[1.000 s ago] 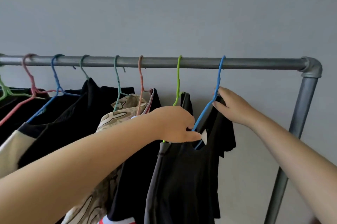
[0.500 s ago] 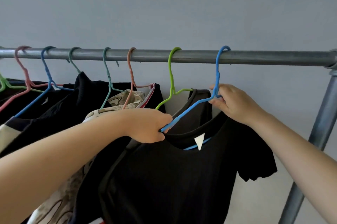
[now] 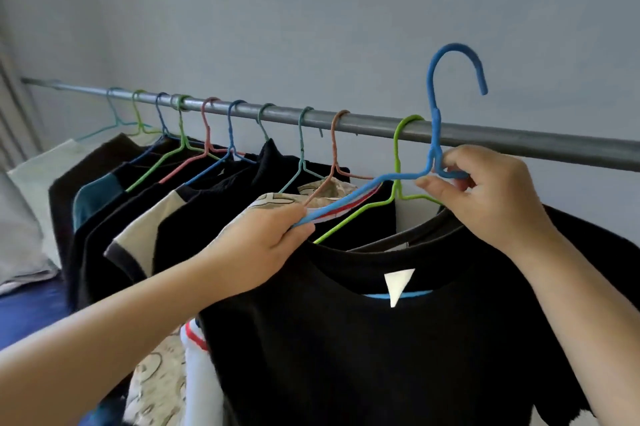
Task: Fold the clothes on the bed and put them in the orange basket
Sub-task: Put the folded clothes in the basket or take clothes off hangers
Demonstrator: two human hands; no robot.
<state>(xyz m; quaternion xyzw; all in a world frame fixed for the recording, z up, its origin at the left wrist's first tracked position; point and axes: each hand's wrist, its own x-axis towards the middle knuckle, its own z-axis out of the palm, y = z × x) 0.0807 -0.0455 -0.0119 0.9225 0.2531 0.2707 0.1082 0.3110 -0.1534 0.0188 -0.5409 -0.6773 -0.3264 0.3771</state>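
The black short-sleeved T-shirt (image 3: 398, 339) with a white triangular neck label hangs on a thin blue plastic-coated hanger (image 3: 433, 162), whose hook stands above the grey metal rail (image 3: 485, 141) and looks clear of it, so the shirt is carried by the two hands alone, in front of the rail at its right end. The left hand (image 3: 266, 238) has its fingers curled round the hanger's left shoulder arm. The right hand (image 3: 485, 197) pinches the hanger at the base of the neck, thumb and fingers closed on the wire.

The shirt looks light, soft and limp; it should drape and sag wherever it is not held, and it is not fragile. The hanger seems thin and springy, so it may flex under a pull. To free the shirt, a sensible hold would probably be the collar or a shoulder seam, easing the fabric over one hanger arm at a time so the neckline is not stretched.

Just behind it a lime-green hanger (image 3: 398, 162) carries another dark garment, close enough that sleeves could snag. Further left along the rail hang a brown hanger (image 3: 334, 148) with a cream patterned garment (image 3: 304, 195), then more coloured hangers with dark tops. A blue-covered bed (image 3: 31, 307) shows at lower left, well apart. No orange basket is in view.
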